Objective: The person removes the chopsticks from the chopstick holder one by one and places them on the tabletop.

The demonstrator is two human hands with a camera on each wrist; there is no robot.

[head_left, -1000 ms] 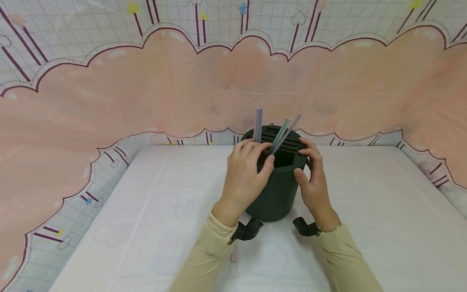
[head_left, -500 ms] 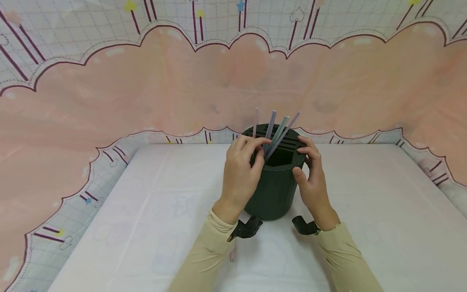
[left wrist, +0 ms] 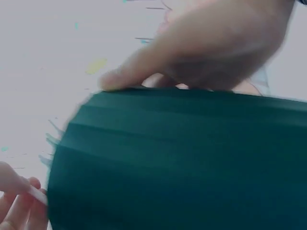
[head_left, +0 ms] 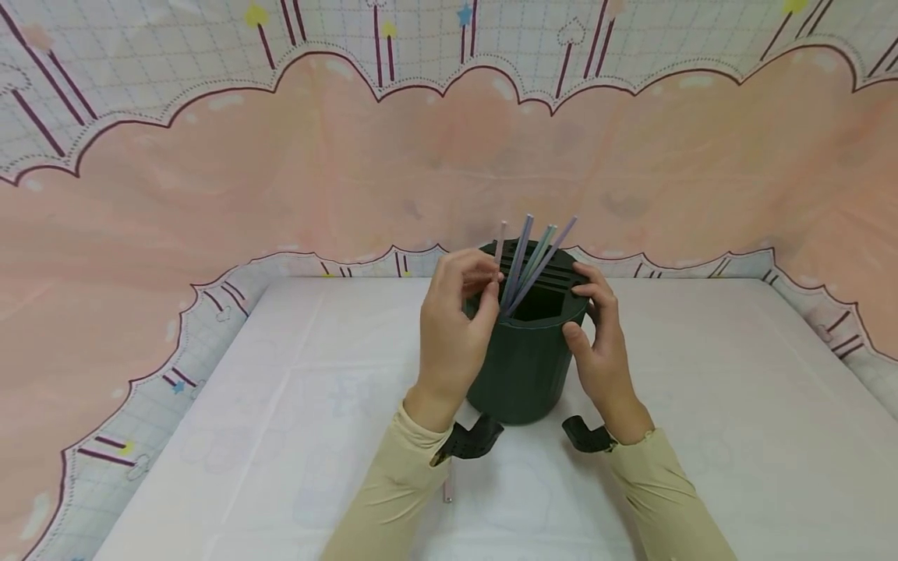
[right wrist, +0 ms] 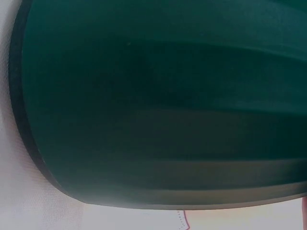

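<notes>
Near the middle of the table stands a dark green round holder (head_left: 522,374) with a slotted top and a larger opening at its front. My right hand (head_left: 603,351) grips its right rim, thumb on the near side and fingers over the edge. At its left, my left hand (head_left: 452,319) pinches a thin pink straw (head_left: 500,241) between thumb and fingertips; the straw's lower end is hidden. Several blue, green and purple straws (head_left: 536,257) lean out of the holder. The left wrist view also shows the holder's side (left wrist: 168,158) and the pinched pink straw (left wrist: 37,194).
Under the left wrist, another pinkish straw (head_left: 448,489) lies on the white table (head_left: 337,389), partly covered by the sleeve. A peach and white patterned cloth (head_left: 393,171) hangs behind the table. Black wrist mounts (head_left: 477,438) sit close to the holder's base.
My left hand has drawn back left from the holder's opening, with the pink straw now in its pinch. Blue straws now lean right beside the others. My right hand stays on the rim.
</notes>
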